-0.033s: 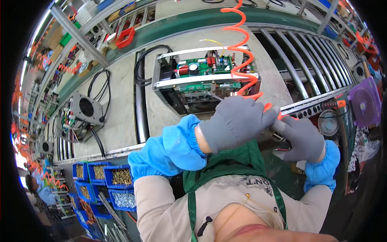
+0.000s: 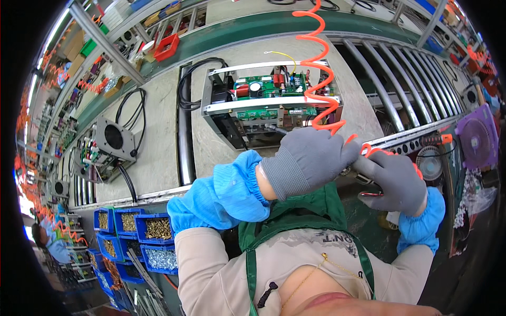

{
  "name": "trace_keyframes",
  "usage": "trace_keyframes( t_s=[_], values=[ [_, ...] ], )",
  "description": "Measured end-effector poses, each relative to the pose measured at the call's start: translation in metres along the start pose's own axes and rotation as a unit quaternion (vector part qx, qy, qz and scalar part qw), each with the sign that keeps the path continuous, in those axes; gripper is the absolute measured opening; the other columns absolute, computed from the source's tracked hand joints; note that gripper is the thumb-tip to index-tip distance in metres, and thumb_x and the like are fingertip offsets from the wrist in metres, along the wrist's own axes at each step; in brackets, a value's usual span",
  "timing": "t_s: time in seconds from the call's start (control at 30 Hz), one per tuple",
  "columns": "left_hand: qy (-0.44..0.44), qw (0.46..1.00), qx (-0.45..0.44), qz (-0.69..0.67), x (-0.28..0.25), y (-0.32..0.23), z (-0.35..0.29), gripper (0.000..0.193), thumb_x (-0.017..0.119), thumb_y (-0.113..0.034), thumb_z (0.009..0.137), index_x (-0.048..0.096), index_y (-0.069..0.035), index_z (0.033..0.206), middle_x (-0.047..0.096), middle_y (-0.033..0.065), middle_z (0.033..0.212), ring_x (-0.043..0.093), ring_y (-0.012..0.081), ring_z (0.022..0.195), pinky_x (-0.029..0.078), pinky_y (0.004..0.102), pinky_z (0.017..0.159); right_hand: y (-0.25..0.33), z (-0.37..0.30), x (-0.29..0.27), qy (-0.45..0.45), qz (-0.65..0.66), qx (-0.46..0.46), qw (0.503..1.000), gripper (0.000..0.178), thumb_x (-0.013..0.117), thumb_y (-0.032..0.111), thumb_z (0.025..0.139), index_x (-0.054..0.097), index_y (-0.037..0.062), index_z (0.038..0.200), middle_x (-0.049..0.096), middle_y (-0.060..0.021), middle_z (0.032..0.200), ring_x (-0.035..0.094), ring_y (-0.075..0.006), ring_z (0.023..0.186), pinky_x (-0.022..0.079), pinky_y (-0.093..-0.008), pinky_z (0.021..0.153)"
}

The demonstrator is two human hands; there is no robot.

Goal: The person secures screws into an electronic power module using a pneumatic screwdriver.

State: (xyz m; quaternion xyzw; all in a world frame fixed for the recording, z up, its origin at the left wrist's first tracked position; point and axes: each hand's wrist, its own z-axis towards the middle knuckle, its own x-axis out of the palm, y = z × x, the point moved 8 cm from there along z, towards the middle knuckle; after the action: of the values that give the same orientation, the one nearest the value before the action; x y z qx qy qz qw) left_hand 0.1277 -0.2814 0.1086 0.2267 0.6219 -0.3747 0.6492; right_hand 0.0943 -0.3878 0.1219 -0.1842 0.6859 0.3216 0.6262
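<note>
My left hand (image 2: 316, 159), in a grey knitted glove, is closed just in front of the electronics chassis (image 2: 220, 108). Its fingers reach right, against the fingertips of my right hand (image 2: 394, 181), also gloved and curled. A small dark and metallic piece (image 2: 362, 178) shows between the hands; most of it is hidden by fingers. A thin grey shaft (image 2: 275, 129) shows at the left hand's knuckles; whether the hand grips it is unclear. The orange coiled hose (image 2: 322, 79) hangs down behind both hands. Green circuit boards (image 2: 274, 87) fill the open-topped chassis.
Another unit with a round fan (image 2: 113, 138) stands left on the bench, its black cables beside it. Blue bins (image 2: 156, 229) of small metal parts sit lower left. Metal rollers (image 2: 390, 84) run along the right, and a purple fan (image 2: 477, 136) stands at far right.
Hardly anything differs. The scene has shifted slightly in the picture, and my right hand sits a touch lower. Both hands keep the same closed posture.
</note>
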Motion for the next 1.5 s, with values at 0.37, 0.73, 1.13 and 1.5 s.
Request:
trace_keyframes(
  t_s=[0.37, 0.73, 1.13, 1.5],
  values=[
    [-0.131, 0.88, -0.042, -0.455, 0.016, 0.018, -0.021, 0.061, 0.078, -0.036, 0.075, 0.052, -0.004, 0.119, 0.064, 0.0122, 0.098, 0.063, 0.0184, 0.09, 0.049, 0.0312, 0.078, -0.01, 0.003, 0.025, -0.233, 0.039, -0.005, 0.972, 0.052, 0.074, 0.016, 0.064, 0.054, 0.0041, 0.111, 0.057, -0.0145, 0.095, 0.06, -0.0297, 0.084, 0.049, -0.037, 0.071],
    [-0.192, 0.842, -0.072, -0.499, 0.049, 0.02, -0.036, 0.076, 0.077, -0.04, 0.073, 0.046, 0.001, 0.128, 0.063, 0.013, 0.104, 0.06, 0.0168, 0.096, 0.048, 0.0326, 0.084, -0.002, 0.057, 0.021, -0.206, 0.641, -0.409, 0.616, 0.077, 0.073, 0.036, 0.079, 0.034, 0.0033, 0.136, 0.059, -0.0085, 0.076, 0.06, -0.0247, 0.075, 0.041, -0.0597, 0.09],
    [-0.282, 0.905, -0.177, -0.266, 0.079, 0.063, -0.142, 0.049, 0.065, -0.03, 0.078, 0.052, -0.005, 0.118, 0.056, 0.0163, 0.105, 0.055, 0.0343, 0.098, 0.046, 0.0424, 0.083, 0.023, 0.117, 0.114, -0.121, 0.654, -0.138, 0.734, 0.038, 0.059, -0.001, 0.069, 0.048, 0.004, 0.105, 0.057, -0.0046, 0.07, 0.055, -0.0172, 0.059, 0.048, -0.0369, 0.068],
    [-0.468, 0.541, -0.693, 0.092, 0.029, 0.05, -0.516, 0.016, 0.061, -0.015, 0.083, 0.066, -0.008, 0.097, 0.066, 0.0121, 0.087, 0.065, 0.025, 0.079, 0.051, 0.0346, 0.071, 0.007, 0.134, 0.158, -0.165, 0.676, -0.058, 0.716, 0.042, 0.063, -0.004, 0.068, 0.052, 0.0038, 0.108, 0.061, -0.0116, 0.082, 0.058, -0.0166, 0.062, 0.05, -0.0292, 0.056]
  ],
)
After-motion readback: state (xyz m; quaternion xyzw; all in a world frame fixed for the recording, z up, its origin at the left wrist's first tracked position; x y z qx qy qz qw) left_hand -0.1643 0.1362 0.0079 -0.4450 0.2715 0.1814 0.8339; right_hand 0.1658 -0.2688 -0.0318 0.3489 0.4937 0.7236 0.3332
